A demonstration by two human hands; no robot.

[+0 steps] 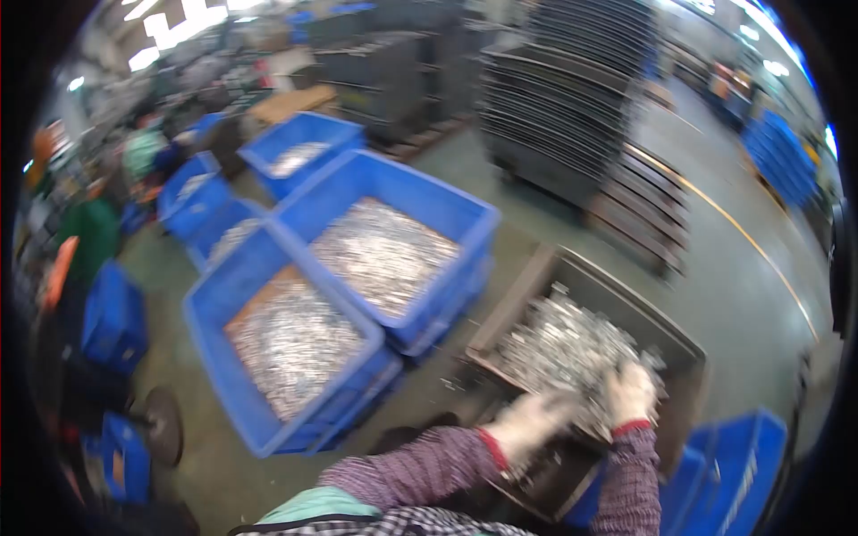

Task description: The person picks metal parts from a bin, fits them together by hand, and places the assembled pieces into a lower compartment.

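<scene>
A dark bin [617, 299] stands in front of me, heaped with small shiny metal parts [559, 344]. Both my hands wear pale gloves with red cuffs. Over the near left side of the heap is my left hand [536, 422], its fingers smeared by motion. My right hand [631, 391] presses against the right side of the heap, fingers pointing down into the metal parts. Its fingertips are blurred and partly hidden, so whether either hand grips any parts cannot be made out.
Left of the bin, blue crates [429, 192] hold more metal pieces. Blue bins [737, 464] sit at the lower right. A stack of dark trays [559, 116] rises behind, beside a pallet [639, 201]. A yellow line [746, 232] crosses the floor.
</scene>
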